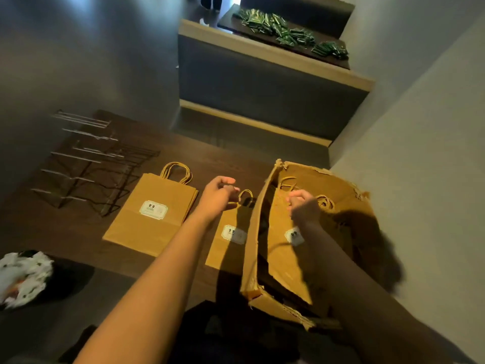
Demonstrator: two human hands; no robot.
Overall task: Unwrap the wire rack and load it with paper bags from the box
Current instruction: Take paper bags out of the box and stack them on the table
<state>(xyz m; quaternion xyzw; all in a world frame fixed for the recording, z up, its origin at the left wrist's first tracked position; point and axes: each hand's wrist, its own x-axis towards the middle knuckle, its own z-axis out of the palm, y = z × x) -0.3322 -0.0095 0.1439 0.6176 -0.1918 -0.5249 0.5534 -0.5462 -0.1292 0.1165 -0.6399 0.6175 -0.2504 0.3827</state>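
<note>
Brown kraft paper everywhere. Head view, only view: torn cardboard box (309,232) sits at the right end of the dark wood table (78,232), against the wall. Right hand (304,206) is inside the box, fingers curled on the top edge of a paper bag (282,248) near its handles; exact pinch hard to read, shadowed and a bit blurred. Left hand (219,195) hangs above the small flat bag (228,240) lying just left of the box wall, fingers loosely curled near that bag's handle; can't tell if it touches.

Bigger bag stack (152,211) lies flat further left, handles pointing away from the person. Wire rack (91,166) is at the far left of the table, already bare, its long axis running away and slightly left, slots open upward.

Key relation: rack is well apart to the left of both hands, past the big stack; left hand is nearer. Likely bags must travel leftward, from box to rack. Crumpled white wrap (23,277) lies at lower left.
</note>
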